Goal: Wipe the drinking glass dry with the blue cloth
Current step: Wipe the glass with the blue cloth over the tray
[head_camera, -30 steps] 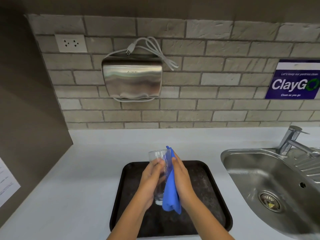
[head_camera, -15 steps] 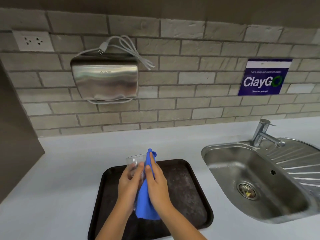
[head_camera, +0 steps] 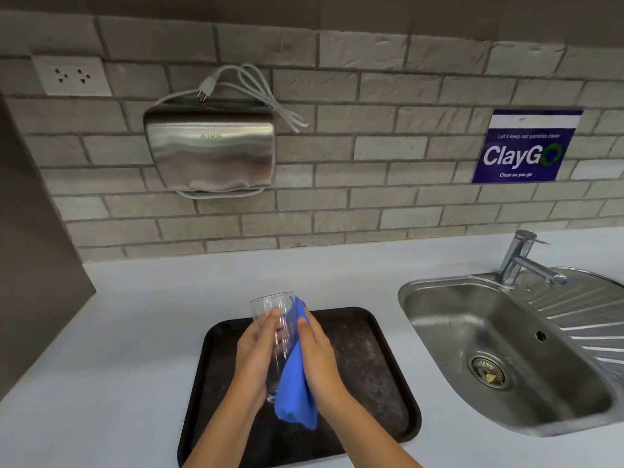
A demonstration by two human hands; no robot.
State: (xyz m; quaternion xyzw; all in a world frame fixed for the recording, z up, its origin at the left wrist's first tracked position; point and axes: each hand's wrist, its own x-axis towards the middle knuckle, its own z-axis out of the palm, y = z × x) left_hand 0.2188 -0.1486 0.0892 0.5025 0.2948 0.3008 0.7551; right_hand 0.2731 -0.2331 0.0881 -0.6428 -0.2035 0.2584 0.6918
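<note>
A clear drinking glass (head_camera: 278, 327) is held upright above the black tray (head_camera: 378, 376), its rim toward the wall. My left hand (head_camera: 255, 358) wraps its left side. The blue cloth (head_camera: 295, 390) lies pressed against the glass's right side under my right hand (head_camera: 319, 359), and its loose end hangs down below the glass's base. A corner of cloth pokes up by the rim. Both hands hover over the tray's middle.
A steel sink (head_camera: 499, 352) with a tap (head_camera: 521, 258) sits to the right on the pale counter (head_camera: 135, 332). On the brick wall hang a metal hand dryer (head_camera: 209, 153) with its unplugged cord, a socket (head_camera: 72, 76) and a blue sign (head_camera: 526, 146). A dark panel borders the left.
The view swung right and then back a little. The hands stay on the glass and cloth, with my right fingers now slightly lower along the cloth near the rim.
</note>
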